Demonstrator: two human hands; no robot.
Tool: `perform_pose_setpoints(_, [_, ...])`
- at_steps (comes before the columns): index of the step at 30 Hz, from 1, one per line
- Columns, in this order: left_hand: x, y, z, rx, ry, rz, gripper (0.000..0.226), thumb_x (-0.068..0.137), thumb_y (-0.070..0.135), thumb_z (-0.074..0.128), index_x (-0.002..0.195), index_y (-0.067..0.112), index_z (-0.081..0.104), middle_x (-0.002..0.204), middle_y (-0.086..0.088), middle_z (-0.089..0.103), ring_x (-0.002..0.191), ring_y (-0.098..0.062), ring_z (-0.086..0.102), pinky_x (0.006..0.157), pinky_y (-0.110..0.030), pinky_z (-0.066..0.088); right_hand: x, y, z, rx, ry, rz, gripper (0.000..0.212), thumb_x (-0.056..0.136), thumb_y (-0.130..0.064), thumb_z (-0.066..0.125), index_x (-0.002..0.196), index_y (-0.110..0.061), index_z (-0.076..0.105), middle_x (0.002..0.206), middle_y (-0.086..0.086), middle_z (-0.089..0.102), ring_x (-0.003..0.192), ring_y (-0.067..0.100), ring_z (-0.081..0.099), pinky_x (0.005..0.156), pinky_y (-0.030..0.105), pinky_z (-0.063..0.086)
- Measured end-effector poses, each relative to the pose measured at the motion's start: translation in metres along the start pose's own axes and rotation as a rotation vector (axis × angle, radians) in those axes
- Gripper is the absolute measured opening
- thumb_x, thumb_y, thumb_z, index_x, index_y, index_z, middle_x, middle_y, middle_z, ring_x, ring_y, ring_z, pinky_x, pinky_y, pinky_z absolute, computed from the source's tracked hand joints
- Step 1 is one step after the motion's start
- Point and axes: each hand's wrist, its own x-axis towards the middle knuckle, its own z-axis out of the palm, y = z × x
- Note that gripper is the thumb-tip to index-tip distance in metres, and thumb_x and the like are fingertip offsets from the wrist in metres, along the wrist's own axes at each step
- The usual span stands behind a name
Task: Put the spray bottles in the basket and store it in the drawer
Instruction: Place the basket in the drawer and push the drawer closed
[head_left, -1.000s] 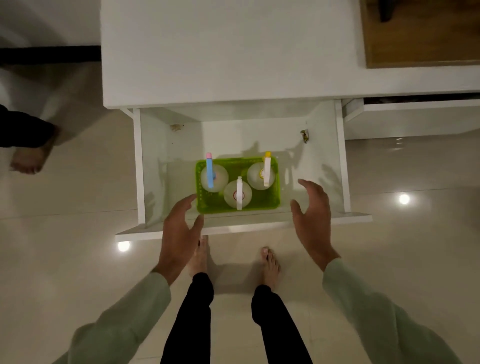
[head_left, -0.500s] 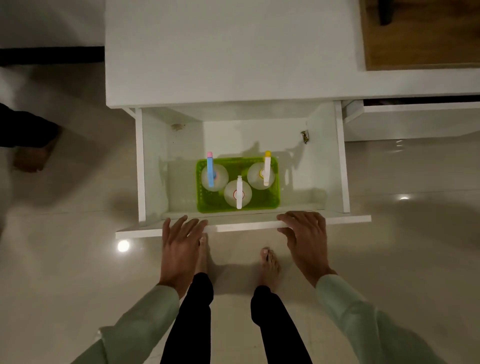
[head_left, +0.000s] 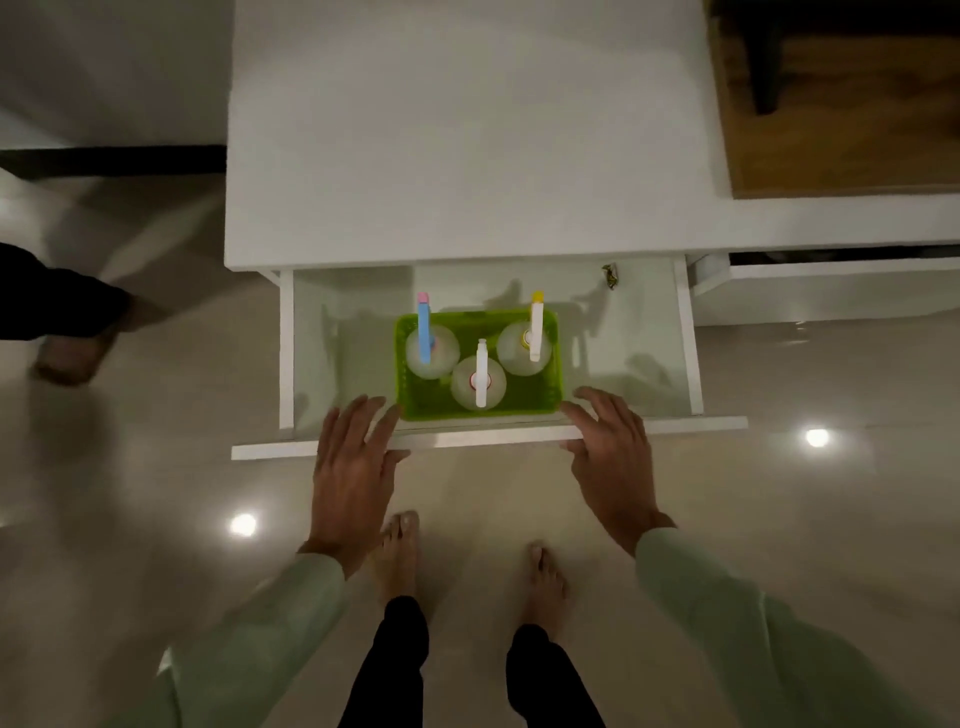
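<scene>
A green basket (head_left: 555, 364) stands in the open white drawer (head_left: 483, 440), close to its front panel. Three translucent spray bottles are upright in it: one with a blue and pink head (head_left: 432, 353), one with a white head (head_left: 478, 383), one with a yellow head (head_left: 524, 349). My left hand (head_left: 353, 467) lies flat over the front panel left of the basket, fingers spread. My right hand (head_left: 610, 457) lies on the panel right of the basket, fingers apart. Neither hand holds anything.
A small wrapper (head_left: 609, 275) lies at the drawer's back right. A second drawer (head_left: 821, 291) sits slightly open to the right. Another person's foot (head_left: 72, 353) is on the floor at left. My bare feet (head_left: 397, 556) stand just below the drawer front.
Both hands came down from above the drawer onto its front panel. The drawer has slid partway into the cabinet, hiding its back left corner.
</scene>
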Motion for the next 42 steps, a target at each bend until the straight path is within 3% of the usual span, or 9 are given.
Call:
perform_pose_setpoints(6, [0.045, 0.004, -0.010, 0.108, 0.037, 0.047, 0.067, 0.080, 0.015, 0.077, 0.140, 0.012, 0.049, 0.148, -0.014, 0.046, 0.141, -0.034, 0.038, 0.118, -0.051, 0.027, 0.043, -0.007, -0.010, -0.041, 0.010, 0.000, 0.072, 0.073, 0.002, 0.080, 0.139, -0.012, 0.056, 0.151, 0.017, 0.046, 0.140, 0.036, 0.042, 0.106, 0.048, 0.046])
perform_pose_setpoints(11, [0.087, 0.009, -0.021, 0.175, 0.049, 0.058, 0.096, 0.079, 0.022, 0.078, 0.155, 0.015, 0.020, 0.165, -0.016, 0.007, 0.153, -0.033, 0.004, 0.123, -0.053, 0.014, 0.081, -0.012, -0.018, -0.161, 0.074, -0.057, 0.096, 0.081, 0.004, 0.070, 0.160, -0.017, 0.021, 0.169, 0.018, 0.009, 0.156, 0.037, 0.009, 0.122, 0.057, 0.024])
perform_pose_setpoints(15, [0.116, 0.008, -0.024, 0.212, 0.036, 0.073, 0.103, 0.080, 0.019, 0.077, 0.157, 0.016, 0.008, 0.166, -0.014, -0.002, 0.153, -0.031, -0.005, 0.123, -0.052, 0.010, 0.109, -0.013, -0.020, -0.267, 0.104, -0.108, 0.105, 0.081, 0.004, 0.071, 0.162, -0.020, 0.007, 0.170, 0.017, -0.003, 0.157, 0.035, -0.002, 0.124, 0.057, 0.017])
perform_pose_setpoints(22, [0.165, -0.006, -0.020, 0.272, 0.015, 0.149, 0.092, 0.089, 0.022, 0.067, 0.157, 0.020, 0.006, 0.166, -0.014, 0.000, 0.153, -0.032, -0.002, 0.124, -0.052, 0.010, 0.161, -0.002, -0.016, -0.352, 0.063, -0.197, 0.098, 0.089, -0.003, 0.069, 0.162, -0.021, 0.006, 0.170, 0.016, 0.001, 0.157, 0.036, 0.001, 0.125, 0.058, 0.011])
perform_pose_setpoints(26, [0.187, -0.015, -0.019, 0.258, 0.024, 0.161, 0.075, 0.093, 0.020, 0.062, 0.156, 0.024, 0.020, 0.164, -0.012, 0.016, 0.152, -0.033, 0.014, 0.121, -0.049, 0.020, 0.186, -0.004, -0.021, -0.341, 0.075, -0.201, 0.089, 0.088, -0.001, 0.069, 0.160, -0.021, 0.020, 0.164, 0.018, 0.023, 0.152, 0.039, 0.021, 0.123, 0.057, 0.021])
perform_pose_setpoints(31, [0.207, -0.017, -0.018, 0.314, 0.078, 0.156, 0.063, 0.092, 0.013, 0.061, 0.148, 0.025, 0.035, 0.153, -0.011, 0.037, 0.140, -0.034, 0.034, 0.106, -0.048, 0.032, 0.207, -0.009, -0.024, -0.416, 0.118, -0.201, 0.087, 0.082, 0.004, 0.071, 0.154, -0.019, 0.030, 0.150, 0.019, 0.040, 0.136, 0.040, 0.040, 0.112, 0.056, 0.034])
perform_pose_setpoints(42, [0.208, -0.019, -0.013, 0.425, 0.057, 0.145, 0.069, 0.093, 0.009, 0.057, 0.152, 0.028, 0.026, 0.156, -0.009, 0.033, 0.140, -0.034, 0.032, 0.106, -0.048, 0.027, 0.207, -0.009, -0.018, -0.455, 0.126, -0.174, 0.089, 0.082, 0.009, 0.064, 0.157, -0.020, 0.026, 0.149, 0.018, 0.041, 0.137, 0.038, 0.040, 0.113, 0.056, 0.033])
